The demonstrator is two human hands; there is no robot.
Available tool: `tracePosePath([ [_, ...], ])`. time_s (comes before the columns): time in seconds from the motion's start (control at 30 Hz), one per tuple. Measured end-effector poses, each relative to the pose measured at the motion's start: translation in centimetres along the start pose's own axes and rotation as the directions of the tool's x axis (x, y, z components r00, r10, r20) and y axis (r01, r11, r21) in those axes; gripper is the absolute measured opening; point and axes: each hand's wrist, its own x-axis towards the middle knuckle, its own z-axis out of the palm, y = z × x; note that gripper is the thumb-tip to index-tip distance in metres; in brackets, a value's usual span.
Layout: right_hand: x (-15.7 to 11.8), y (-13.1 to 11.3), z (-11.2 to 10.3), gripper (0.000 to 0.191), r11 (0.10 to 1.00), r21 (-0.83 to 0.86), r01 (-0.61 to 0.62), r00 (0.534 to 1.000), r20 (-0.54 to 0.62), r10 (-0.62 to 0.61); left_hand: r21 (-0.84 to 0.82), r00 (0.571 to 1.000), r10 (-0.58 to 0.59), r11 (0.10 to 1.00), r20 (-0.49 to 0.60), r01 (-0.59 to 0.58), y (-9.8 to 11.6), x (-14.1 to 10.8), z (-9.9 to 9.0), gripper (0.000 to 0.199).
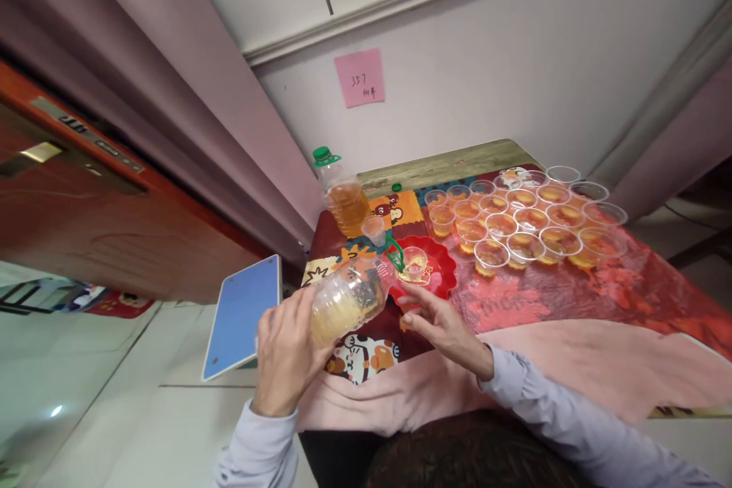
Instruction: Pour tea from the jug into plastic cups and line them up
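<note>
Indoor room, exact type unclear | pink curtains [229, 91] | patterned tablecloth [503, 305] | wooden door [114, 206]

The tray [447, 268] near the middle is red, and the bottle [345, 202] at left has a green cap [323, 154] above amber liquid [350, 204]. Cartoon animals and orange patches pattern the maroon cloth [409, 332]. The paper note [360, 78] is pink; the board [243, 316] at far left is blue, edged white.

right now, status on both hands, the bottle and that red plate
left hand gripping tilted bottle; right hand open, beside red plate; clear cup on plate; green handle hangs near cup
</note>
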Motion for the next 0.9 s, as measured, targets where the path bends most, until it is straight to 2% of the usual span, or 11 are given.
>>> tracePosePath([
  [0.13, -0.1, 0.3, 0.4, 0.074, 0.995, 0.103, -0.017, 0.999, 0.043, 0.013, 0.099, 0.997, 0.08, 0.992, 0.017, -0.081, 0.6, 0.7, -0.6, 0.082],
  [0.3, 0.0, 0.4, 0.4, 0.077, 0.981, 0.187, -0.053, 0.996, 0.086, 0.037, 0.207, 0.988, 0.116, 0.969, 0.107, -0.136, 2.3, 1.9, -2.0, 0.073],
  [0.43, 0.0, 0.2, 0.3, 0.076, 0.972, 0.221, -0.08, 0.992, 0.112, 0.056, 0.271, 0.982, 0.162, 0.945, 0.094, -0.182, 3.1, 2.6, -2.7, 0.066],
  [0.9, 0.2, 0.3, 0.3, 0.077, 0.957, 0.277, -0.083, 0.99, 0.136, 0.047, 0.305, 0.98, 0.159, 0.934, 0.117, -0.188, 3.7, 3.5, -3.4, 0.062],
])
